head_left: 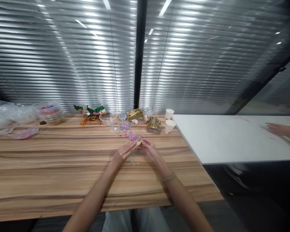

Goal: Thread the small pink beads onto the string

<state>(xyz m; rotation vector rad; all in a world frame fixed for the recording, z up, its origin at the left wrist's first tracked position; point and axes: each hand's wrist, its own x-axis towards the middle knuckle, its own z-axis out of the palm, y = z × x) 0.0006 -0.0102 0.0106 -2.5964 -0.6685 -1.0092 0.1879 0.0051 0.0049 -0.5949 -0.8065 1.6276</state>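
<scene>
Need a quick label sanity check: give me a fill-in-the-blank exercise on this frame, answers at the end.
1. Fingertips of the left hand and right hand meet at a small ____ piece.
2. A bracelet circles the person's own ____ wrist.
3. Near the wooden table's right edge stand paper cups, ____ in number.
4. Another person's hand is at the adjoining table, whose top is ____.

Missing words: yellow; right; two; white.
</scene>
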